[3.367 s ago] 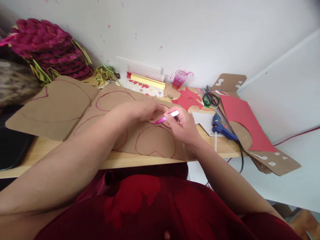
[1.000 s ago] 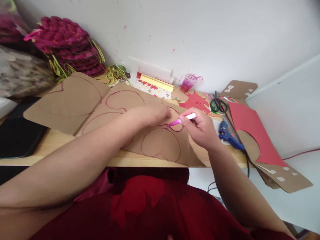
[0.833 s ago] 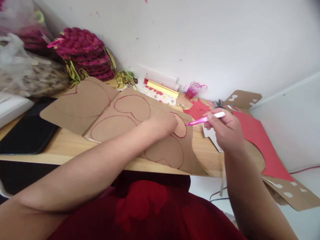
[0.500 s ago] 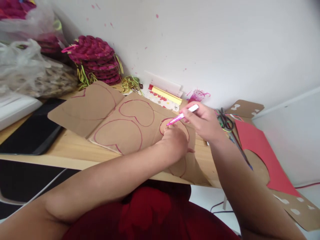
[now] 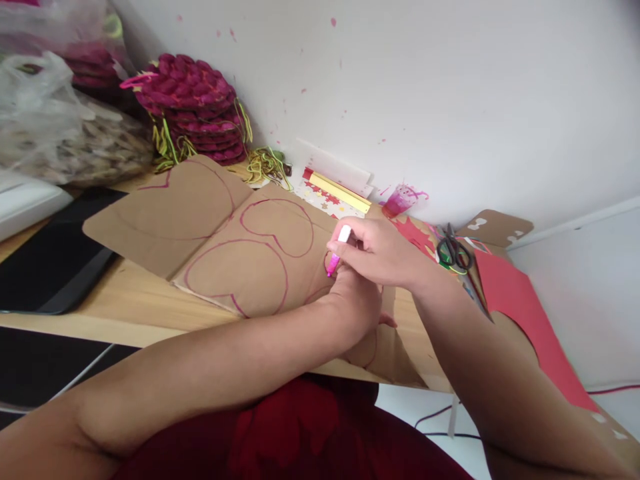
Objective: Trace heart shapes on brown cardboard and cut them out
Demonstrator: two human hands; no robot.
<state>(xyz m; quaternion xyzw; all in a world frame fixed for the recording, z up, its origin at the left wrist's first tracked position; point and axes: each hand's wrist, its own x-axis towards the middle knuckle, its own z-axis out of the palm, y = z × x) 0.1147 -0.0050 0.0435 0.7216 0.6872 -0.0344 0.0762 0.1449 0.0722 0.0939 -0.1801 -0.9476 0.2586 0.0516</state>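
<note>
Behind everything, a white wall (image 5: 450, 87) flecked with pink spots. Below it, a pale wooden table (image 5: 125, 310), largely covered by a folded brown cardboard sheet (image 5: 250, 267) marked with pink heart outlines. At the table's left edge, a flat black tray (image 5: 55, 253), and beyond it a clear plastic bag (image 5: 60, 127) of pale dried material. Against the wall, a stack of magenta woven pieces (image 5: 193, 107) with yellow-green strands trailing out. On the right, red paper (image 5: 510, 293) lying over another cardboard piece. Near the middle of the sheet, the left hand (image 5: 357, 303), back up and resting on the cardboard beside a heart outline, thumb out to the side, fingers hidden behind the other hand, so no telling how wide. Just above and touching it, the right hand (image 5: 380, 250), fingers pinched closed around a pink marker (image 5: 337, 250), white cap end up, tip angled down to the cardboard at the left hand's fingertips. Further back, near the wall: black scissors (image 5: 451, 252), a yellow strip (image 5: 340, 191) and a small pink-stained cup (image 5: 400, 199).
</note>
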